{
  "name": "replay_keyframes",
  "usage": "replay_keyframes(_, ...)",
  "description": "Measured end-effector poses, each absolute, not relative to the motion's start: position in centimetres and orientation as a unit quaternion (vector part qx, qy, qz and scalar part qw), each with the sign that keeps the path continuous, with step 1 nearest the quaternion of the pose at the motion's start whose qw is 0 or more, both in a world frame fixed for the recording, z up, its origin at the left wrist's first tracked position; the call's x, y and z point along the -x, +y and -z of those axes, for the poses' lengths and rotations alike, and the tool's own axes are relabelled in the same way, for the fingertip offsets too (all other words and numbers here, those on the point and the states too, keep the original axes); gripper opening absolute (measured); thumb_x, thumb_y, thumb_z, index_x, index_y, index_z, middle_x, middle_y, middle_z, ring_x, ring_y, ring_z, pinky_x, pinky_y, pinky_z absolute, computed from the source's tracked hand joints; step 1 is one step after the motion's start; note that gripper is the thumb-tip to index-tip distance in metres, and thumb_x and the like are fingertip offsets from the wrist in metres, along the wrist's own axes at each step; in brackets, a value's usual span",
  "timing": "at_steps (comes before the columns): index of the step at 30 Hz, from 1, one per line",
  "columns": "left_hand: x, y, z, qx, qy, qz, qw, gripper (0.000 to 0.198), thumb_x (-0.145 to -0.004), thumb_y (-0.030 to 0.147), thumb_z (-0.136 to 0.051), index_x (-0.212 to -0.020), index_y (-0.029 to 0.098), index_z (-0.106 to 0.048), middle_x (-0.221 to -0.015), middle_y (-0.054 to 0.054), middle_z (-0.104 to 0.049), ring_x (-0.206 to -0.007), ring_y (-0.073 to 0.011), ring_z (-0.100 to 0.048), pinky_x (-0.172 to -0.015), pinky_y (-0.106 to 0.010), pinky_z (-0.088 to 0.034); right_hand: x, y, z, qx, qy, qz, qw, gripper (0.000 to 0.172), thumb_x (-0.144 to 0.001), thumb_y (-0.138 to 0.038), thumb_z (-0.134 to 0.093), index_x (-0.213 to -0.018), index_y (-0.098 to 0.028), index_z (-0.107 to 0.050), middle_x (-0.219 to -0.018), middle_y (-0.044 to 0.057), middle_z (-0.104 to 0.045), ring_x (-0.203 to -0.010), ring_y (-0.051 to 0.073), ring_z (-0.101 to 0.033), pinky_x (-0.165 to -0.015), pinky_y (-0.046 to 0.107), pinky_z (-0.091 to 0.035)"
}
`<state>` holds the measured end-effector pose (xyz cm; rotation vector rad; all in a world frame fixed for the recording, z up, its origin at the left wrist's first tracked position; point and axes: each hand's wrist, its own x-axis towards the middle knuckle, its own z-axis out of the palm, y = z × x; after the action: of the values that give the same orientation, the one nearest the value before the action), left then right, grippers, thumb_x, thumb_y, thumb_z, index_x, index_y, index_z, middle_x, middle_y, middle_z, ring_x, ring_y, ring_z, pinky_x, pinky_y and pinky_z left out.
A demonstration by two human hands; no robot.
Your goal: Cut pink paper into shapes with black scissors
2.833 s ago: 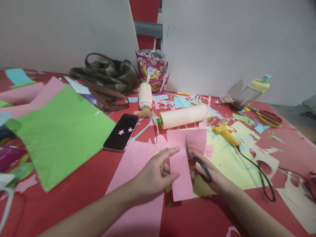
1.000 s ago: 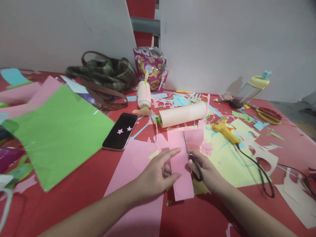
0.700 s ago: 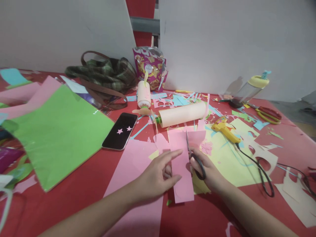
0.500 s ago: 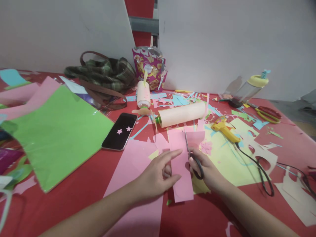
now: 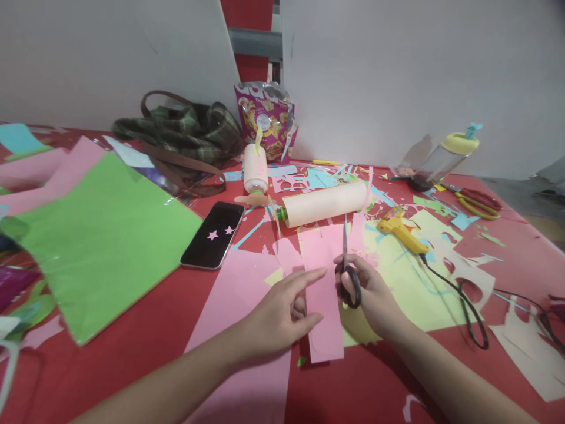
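Note:
My right hand (image 5: 368,288) is closed on black-handled scissors (image 5: 352,285), whose blades point away from me beside the right edge of a pink paper strip (image 5: 325,312). The blades look closed together. My left hand (image 5: 289,306) touches the strip from the left, index finger and thumb on it; the other fingers are curled at its edge, partly hidden. Beneath and to the left lies a larger pink sheet (image 5: 247,294). Beyond the strip rests a cream paper roll (image 5: 326,203) with a green bottle neck at its left end.
A phone (image 5: 213,244) with two pink stars and a green sheet (image 5: 110,235) lie left. On the right are a yellow glue gun (image 5: 404,234) with its cord, pliers (image 5: 479,203) and a tilted bottle (image 5: 448,156). A snack bag (image 5: 267,121) stands behind; paper scraps surround them.
The scissors in my right hand have moved slightly away from me and now point straighter ahead. The pink flap right of the blades no longer shows there. My left hand stays put.

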<state>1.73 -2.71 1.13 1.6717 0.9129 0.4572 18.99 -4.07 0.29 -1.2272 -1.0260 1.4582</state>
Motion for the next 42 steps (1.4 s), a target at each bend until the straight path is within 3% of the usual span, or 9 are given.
replay_keyframes(6, -1.5, -2.7, -1.3, -0.74, 0.347, -0.156, 0.555, 0.052, -0.07, 0.02, -0.051, -0.121, 0.023, -0.037, -0.062, 0.006, -0.036, -0.055, -0.0072, -0.037, -0.053, -0.021, -0.038, -19.5, -4.0, -0.2, 0.476, -0.424, -0.569, 0.519, 0.03, -0.067, -0.033, -0.061, -0.089, -0.023, -0.043, -0.069, -0.004, -0.046, -0.054, 0.009, -0.047, -0.05, 0.022, -0.039)
replay_keyframes(13, -1.4, -2.9, -1.2, -0.749, 0.311, -0.132, 0.569, 0.051, -0.068, 0.014, -0.052, -0.116, 0.027, -0.043, -0.073, 0.003, -0.04, -0.057, -0.0067, -0.038, -0.053, -0.019, -0.04, -19.9, -4.1, -0.5, 0.53, -0.431, -0.549, 0.482, 0.032, -0.063, -0.022, -0.063, -0.087, -0.022, -0.041, -0.048, -0.01, -0.039, -0.042, 0.008, -0.041, -0.041, 0.019, -0.03)
replay_keyframes(20, -1.4, -1.9, -1.7, -0.754, 0.325, -0.124, 0.557, 0.027, -0.07, 0.012, -0.046, -0.091, 0.02, -0.061, -0.076, 0.0, -0.055, -0.06, -0.0084, -0.044, -0.057, -0.02, -0.038, -20.1, -3.7, -0.8, 0.551, -0.437, -0.521, 0.484, 0.031, -0.061, -0.018, -0.062, -0.084, -0.022, -0.041, -0.05, -0.009, -0.043, -0.04, 0.007, -0.043, -0.039, 0.017, -0.03)
replay_keyframes(28, -1.0, -1.0, -1.4, -0.71, 0.406, -0.181, 0.546, 0.025, -0.074, 0.015, -0.038, -0.085, 0.017, -0.061, -0.087, -0.003, -0.062, -0.077, -0.0133, -0.055, -0.07, -0.025, -0.041, -20.6, -3.5, -0.9, 0.573, -0.454, -0.479, 0.487, 0.033, -0.061, -0.011, -0.06, -0.085, -0.024, -0.042, -0.053, -0.01, -0.039, -0.04, 0.006, -0.043, -0.036, 0.016, -0.031)
replay_keyframes(34, -0.8, -1.0, -1.5, -0.694, 0.437, -0.19, 0.54, 0.018, -0.074, 0.019, -0.04, -0.089, 0.018, -0.05, -0.076, 0.0, -0.056, -0.066, -0.012, -0.052, -0.061, -0.024, -0.04, -20.4, -3.6, -0.8, 0.569, -0.475, -0.474, 0.476, 0.033, -0.061, -0.008, -0.057, -0.085, -0.023, -0.041, -0.057, -0.01, -0.036, -0.041, 0.004, -0.04, -0.038, 0.015, -0.031)
replay_keyframes(39, -1.1, -1.1, -1.5, -0.664, 0.44, -0.17, 0.58, 0.032, -0.076, 0.029, -0.042, -0.106, 0.019, -0.038, -0.082, -0.004, -0.055, -0.072, -0.014, -0.051, -0.062, -0.025, -0.039, -19.7, -4.0, -0.7, 0.563, -0.485, -0.49, 0.455, 0.031, -0.062, -0.006, -0.054, -0.084, -0.022, -0.04, -0.057, -0.01, -0.036, -0.039, 0.002, -0.035, -0.037, 0.014, -0.029)
replay_keyframes(42, -1.2, -0.9, -1.2, -0.694, 0.436, -0.151, 0.552, 0.022, -0.077, 0.033, -0.04, -0.09, 0.017, -0.047, -0.068, 0.0, -0.049, -0.061, -0.0116, -0.045, -0.055, -0.022, -0.034, -19.3, -4.3, -0.5, 0.556, -0.494, -0.492, 0.452, 0.031, -0.062, -0.005, -0.054, -0.084, -0.022, -0.04, -0.059, -0.01, -0.035, -0.041, 0.002, -0.035, -0.038, 0.013, -0.029)
